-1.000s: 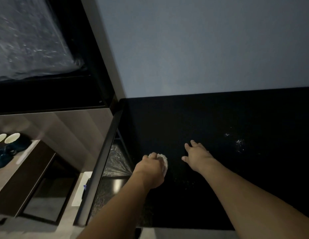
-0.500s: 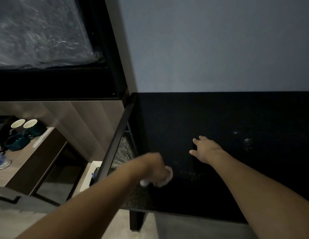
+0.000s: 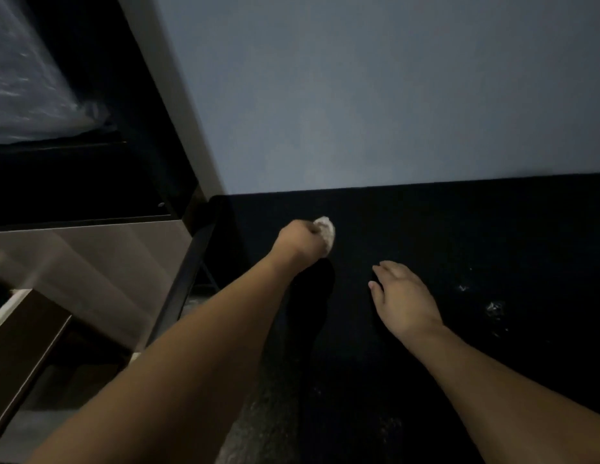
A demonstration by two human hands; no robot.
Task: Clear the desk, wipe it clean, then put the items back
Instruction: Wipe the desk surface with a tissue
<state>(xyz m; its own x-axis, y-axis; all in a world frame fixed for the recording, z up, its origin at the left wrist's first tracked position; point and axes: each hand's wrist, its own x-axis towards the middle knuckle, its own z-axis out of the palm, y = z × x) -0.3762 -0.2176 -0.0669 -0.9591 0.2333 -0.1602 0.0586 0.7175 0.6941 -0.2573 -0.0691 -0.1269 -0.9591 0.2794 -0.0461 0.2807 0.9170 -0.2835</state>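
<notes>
The black desk [image 3: 442, 229] fills the right and lower part of the head view, against a pale blue wall. My left hand [image 3: 300, 241] grips a crumpled white cloth [image 3: 326, 229] and holds it down on the desk near the back left corner. To its right, my right hand [image 3: 400, 298] rests flat on the desk top with fingers straight. White specks [image 3: 493, 308] lie on the surface right of my right hand, and a faint dusty patch [image 3: 389, 426] shows near the front.
A dark frame post [image 3: 185, 279] runs along the desk's left edge. Left of it stands a brown wooden unit [image 3: 74, 262] with a lower dark cabinet [image 3: 27, 346]. A plastic-wrapped sheet [image 3: 30, 88] sits at the upper left.
My left hand has pushed the cloth from the front left of the desk away to the back near the wall. My right hand stays flat in place. The view has swung.
</notes>
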